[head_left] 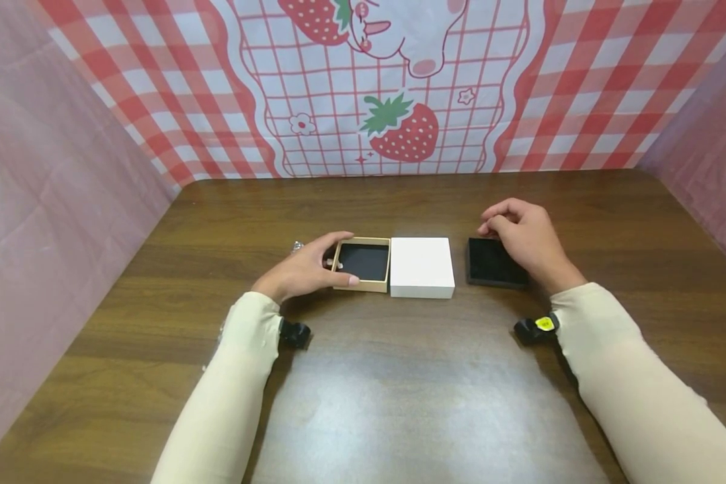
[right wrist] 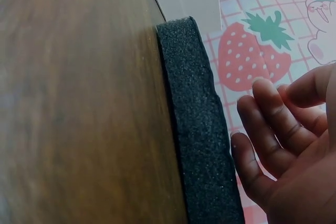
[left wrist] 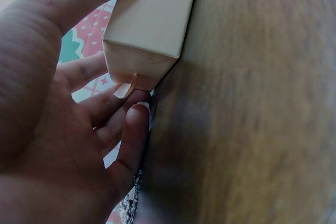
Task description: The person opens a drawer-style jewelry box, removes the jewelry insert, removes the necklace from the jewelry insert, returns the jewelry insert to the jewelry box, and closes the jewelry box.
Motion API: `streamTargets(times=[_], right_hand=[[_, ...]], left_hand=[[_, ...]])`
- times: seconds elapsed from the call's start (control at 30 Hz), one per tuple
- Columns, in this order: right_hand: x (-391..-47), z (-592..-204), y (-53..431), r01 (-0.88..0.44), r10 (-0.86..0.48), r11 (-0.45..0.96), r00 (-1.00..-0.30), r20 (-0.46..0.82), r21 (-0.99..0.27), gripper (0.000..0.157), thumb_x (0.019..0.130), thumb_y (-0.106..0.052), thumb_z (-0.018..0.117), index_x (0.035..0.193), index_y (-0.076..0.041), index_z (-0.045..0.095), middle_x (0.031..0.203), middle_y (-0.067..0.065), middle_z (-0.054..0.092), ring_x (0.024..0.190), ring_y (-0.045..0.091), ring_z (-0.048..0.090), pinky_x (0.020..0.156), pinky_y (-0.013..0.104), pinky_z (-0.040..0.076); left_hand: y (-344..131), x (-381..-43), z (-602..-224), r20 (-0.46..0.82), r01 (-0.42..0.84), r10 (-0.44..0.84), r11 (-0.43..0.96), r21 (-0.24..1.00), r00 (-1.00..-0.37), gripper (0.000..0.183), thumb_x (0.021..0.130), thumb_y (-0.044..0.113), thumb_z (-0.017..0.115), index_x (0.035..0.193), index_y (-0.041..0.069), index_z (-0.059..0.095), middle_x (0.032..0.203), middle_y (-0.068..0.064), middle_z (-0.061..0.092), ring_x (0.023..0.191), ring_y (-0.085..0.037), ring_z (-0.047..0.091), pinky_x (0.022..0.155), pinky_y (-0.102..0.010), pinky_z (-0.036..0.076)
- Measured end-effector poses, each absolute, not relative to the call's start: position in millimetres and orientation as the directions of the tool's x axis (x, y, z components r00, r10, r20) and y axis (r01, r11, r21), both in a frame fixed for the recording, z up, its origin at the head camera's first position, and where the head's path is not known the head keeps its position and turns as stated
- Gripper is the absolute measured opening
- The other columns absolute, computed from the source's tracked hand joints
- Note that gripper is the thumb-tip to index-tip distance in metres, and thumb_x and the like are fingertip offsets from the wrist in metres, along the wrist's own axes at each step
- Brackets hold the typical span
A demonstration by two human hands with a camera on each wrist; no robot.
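Note:
My left hand [head_left: 305, 269] grips a tan cardboard box tray [head_left: 372, 286] across its width, thumb on the near wall and index finger at the far one. The tray's inside is dark. In the left wrist view, a small ribbon tab [left wrist: 124, 88] sticks out of its end wall, close to the other fingers. Against the tray's right side stands a white box [head_left: 421, 265]. Farther right, a black foam pad [head_left: 490, 262] lies flat on the table. Over its far right part hovers my right hand [head_left: 529, 242], fingers loosely bent and holding nothing.
A silver chain [head_left: 297, 247] lies on the table just beyond my left hand. The wooden table [head_left: 363, 376] ends at a strawberry-patterned cloth [head_left: 405, 134] behind. Pink curtains [head_left: 48, 168] hang at both sides.

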State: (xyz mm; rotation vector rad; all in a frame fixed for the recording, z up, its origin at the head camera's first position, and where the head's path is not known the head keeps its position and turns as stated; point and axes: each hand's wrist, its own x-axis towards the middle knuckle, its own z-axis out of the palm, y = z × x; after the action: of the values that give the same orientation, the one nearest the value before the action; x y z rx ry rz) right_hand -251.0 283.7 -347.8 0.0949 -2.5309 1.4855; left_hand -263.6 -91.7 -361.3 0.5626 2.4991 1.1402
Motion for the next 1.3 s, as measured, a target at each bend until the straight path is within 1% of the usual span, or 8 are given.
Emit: streamTargets(times=[0.17, 0.4, 0.63, 0.93, 1.2, 1.3], right_hand=[[-251, -348, 280, -0.174, 0.018, 0.484, -0.978, 0.209, -0.858, 0.022, 0.101, -0.013, 0.056, 0.107, 0.005, 0.067, 0.084, 0.004, 0.073, 0.080, 0.009, 0.065, 0.075, 0.019, 0.052], [-249, -349, 274, -0.223, -0.058, 0.492, -0.973, 0.223, -0.842, 0.023, 0.102, -0.011, 0.054, 0.108, 0.009, 0.066, 0.088, 0.014, 0.072, 0.080, 0.008, 0.066, 0.073, 0.017, 0.053], [-250, -348, 270, -0.198, -0.062, 0.508, -0.979, 0.194, -0.838, 0.020, 0.101, -0.009, 0.054, 0.107, 0.005, 0.067, 0.089, 0.013, 0.071, 0.080, 0.013, 0.066, 0.072, 0.021, 0.054], [-248, -346, 268, -0.194, -0.119, 0.523, -0.981, 0.154, -0.830, 0.019, 0.101, -0.010, 0.056, 0.110, 0.003, 0.067, 0.091, 0.013, 0.071, 0.083, 0.018, 0.067, 0.073, 0.026, 0.056], [-245, -345, 267, -0.189, -0.163, 0.574, -0.980, 0.115, -0.797, 0.018, 0.101, -0.013, 0.058, 0.110, -0.001, 0.068, 0.093, 0.011, 0.072, 0.089, 0.023, 0.066, 0.075, 0.023, 0.053], [-245, -345, 267, -0.185, -0.177, 0.601, -0.979, 0.096, -0.777, 0.019, 0.101, -0.016, 0.058, 0.110, -0.003, 0.069, 0.093, 0.010, 0.072, 0.090, 0.023, 0.066, 0.078, 0.024, 0.050]], left_hand=[[-92, -263, -361, -0.142, 0.206, 0.475, 0.607, 0.768, -0.869, 0.095, 0.077, 0.049, 0.084, 0.155, 0.028, 0.036, 0.155, 0.000, 0.038, 0.128, -0.022, 0.043, 0.109, -0.050, 0.034], [-92, -263, -362, -0.146, 0.201, 0.468, 0.612, 0.765, -0.871, 0.094, 0.077, 0.051, 0.084, 0.155, 0.030, 0.036, 0.156, 0.002, 0.036, 0.131, -0.021, 0.042, 0.110, -0.050, 0.034], [-92, -263, -362, -0.141, 0.205, 0.469, 0.611, 0.765, -0.872, 0.094, 0.077, 0.052, 0.084, 0.155, 0.030, 0.036, 0.155, 0.003, 0.037, 0.130, -0.020, 0.042, 0.110, -0.050, 0.034], [-91, -262, -360, -0.144, 0.202, 0.471, 0.606, 0.769, -0.870, 0.095, 0.077, 0.051, 0.084, 0.156, 0.029, 0.036, 0.156, 0.003, 0.037, 0.132, -0.020, 0.040, 0.111, -0.050, 0.032], [-92, -262, -361, -0.153, 0.191, 0.462, 0.614, 0.766, -0.873, 0.095, 0.077, 0.053, 0.083, 0.156, 0.030, 0.035, 0.156, 0.003, 0.036, 0.132, -0.021, 0.040, 0.110, -0.051, 0.033], [-91, -262, -361, -0.157, 0.188, 0.460, 0.618, 0.764, -0.874, 0.096, 0.076, 0.055, 0.083, 0.155, 0.031, 0.035, 0.157, 0.003, 0.035, 0.133, -0.021, 0.040, 0.110, -0.052, 0.033]])
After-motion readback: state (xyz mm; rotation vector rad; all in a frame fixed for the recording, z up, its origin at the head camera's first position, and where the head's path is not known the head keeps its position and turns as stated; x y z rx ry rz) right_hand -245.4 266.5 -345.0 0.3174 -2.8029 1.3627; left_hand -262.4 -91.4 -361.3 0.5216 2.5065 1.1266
